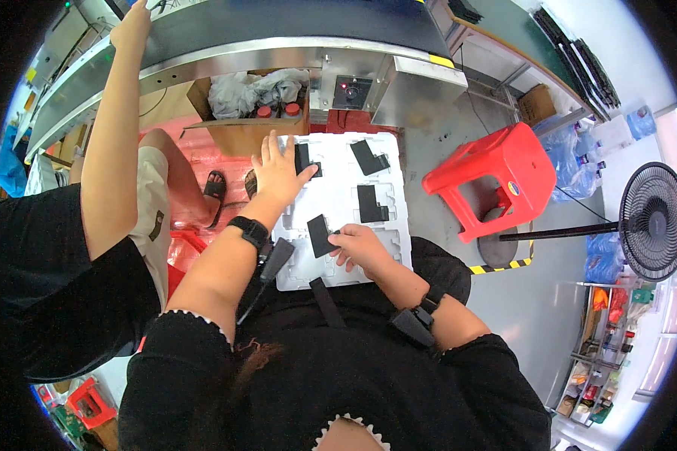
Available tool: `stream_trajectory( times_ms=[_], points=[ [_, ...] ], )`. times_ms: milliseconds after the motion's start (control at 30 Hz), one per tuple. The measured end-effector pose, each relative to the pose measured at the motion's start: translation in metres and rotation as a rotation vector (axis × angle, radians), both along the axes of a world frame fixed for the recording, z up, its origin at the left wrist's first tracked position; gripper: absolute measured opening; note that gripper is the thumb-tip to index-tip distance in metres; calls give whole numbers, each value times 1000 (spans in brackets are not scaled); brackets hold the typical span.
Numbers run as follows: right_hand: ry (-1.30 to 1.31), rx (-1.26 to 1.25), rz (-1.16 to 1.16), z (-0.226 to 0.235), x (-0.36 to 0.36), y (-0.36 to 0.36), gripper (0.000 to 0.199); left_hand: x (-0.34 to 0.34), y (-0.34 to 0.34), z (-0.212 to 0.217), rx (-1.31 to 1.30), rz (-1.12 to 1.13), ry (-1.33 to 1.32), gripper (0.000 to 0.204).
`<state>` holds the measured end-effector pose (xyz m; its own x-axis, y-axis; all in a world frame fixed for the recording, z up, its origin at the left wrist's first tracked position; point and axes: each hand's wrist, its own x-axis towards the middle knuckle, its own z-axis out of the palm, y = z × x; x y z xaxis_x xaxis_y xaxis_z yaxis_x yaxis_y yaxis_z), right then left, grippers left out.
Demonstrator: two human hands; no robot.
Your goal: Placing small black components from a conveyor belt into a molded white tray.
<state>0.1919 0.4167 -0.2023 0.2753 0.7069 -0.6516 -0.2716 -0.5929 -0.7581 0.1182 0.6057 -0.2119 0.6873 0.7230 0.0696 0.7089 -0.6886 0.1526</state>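
A white molded plastic tray (338, 154) with shaped recesses lies in front of my body. My left hand (277, 174) rests over its left side with the fingers spread, beside a flat black part (302, 159) that it partly covers. Between thumb and fingers, my right hand (359, 246) pinches the edge of another flat black part (320, 235), tilted over the tray. Two more black parts, one at the far right (365, 157) and one below it (368, 204), lie in the tray; they are roughly L-shaped.
Beyond the tray runs a dark conveyor belt (301, 21) with a metal frame. Under it stands a cardboard box (256, 137) holding plastic bags and red-capped bottles. At right are a red stool (496, 177) and a black fan (653, 222). A co-worker's arm (113, 143) reaches forward at left.
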Motion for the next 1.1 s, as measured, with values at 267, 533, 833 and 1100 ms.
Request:
stream_trajectory(
  times_ms=[267,533,833,1100],
  points=[
    [-154,-50,94,-4,-12,31,26,-12,13,-25,-350,152,-290,95],
    [-838,-102,545,2,20,61,43,-44,0,-33,-535,24,-509,99],
    [-952,418,-746,237,225,115,48,-68,-37,-41,-518,-94,-714,81],
    [-283,247,-16,137,360,178,46,-72,-41,-42,-864,19,-777,81]
  ],
)
